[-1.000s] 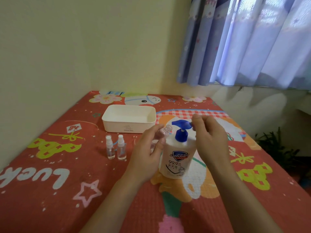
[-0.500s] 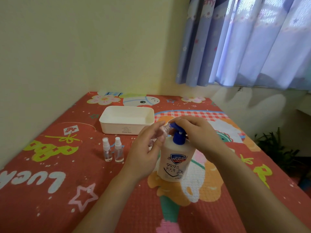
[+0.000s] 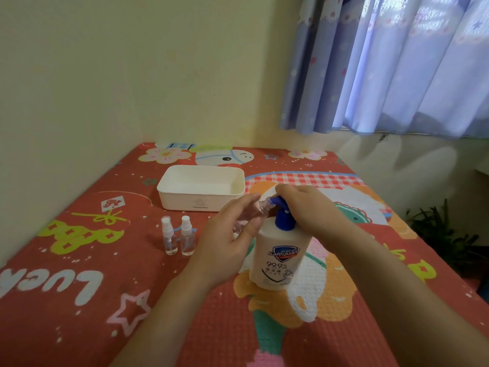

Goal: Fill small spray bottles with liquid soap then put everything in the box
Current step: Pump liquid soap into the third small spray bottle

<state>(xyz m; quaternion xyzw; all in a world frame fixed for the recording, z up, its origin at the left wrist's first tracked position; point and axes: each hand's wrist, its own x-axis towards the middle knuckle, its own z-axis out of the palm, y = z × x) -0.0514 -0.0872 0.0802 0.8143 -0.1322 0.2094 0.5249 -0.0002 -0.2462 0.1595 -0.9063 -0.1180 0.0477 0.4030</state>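
A white soap bottle (image 3: 280,255) with a blue pump (image 3: 283,220) stands on the mat. My left hand (image 3: 225,239) grips a small clear uncapped spray bottle (image 3: 260,209), tilted so its open neck sits at the pump's spout. My right hand (image 3: 307,207) lies over the pump head, fingers curled on it. Two capped small spray bottles (image 3: 169,235) (image 3: 187,235) stand upright to the left. The white box (image 3: 201,187) sits open behind them; nothing shows inside it.
Everything rests on a red cartoon-print mat (image 3: 79,300). A yellow wall runs along the left and back. Blue curtains (image 3: 391,64) hang at the upper right. A green plant (image 3: 442,231) stands beyond the mat's right edge.
My right hand has come down from above the spout onto the pump head. The pump now sits lower. The small bottle's neck stays at the spout.
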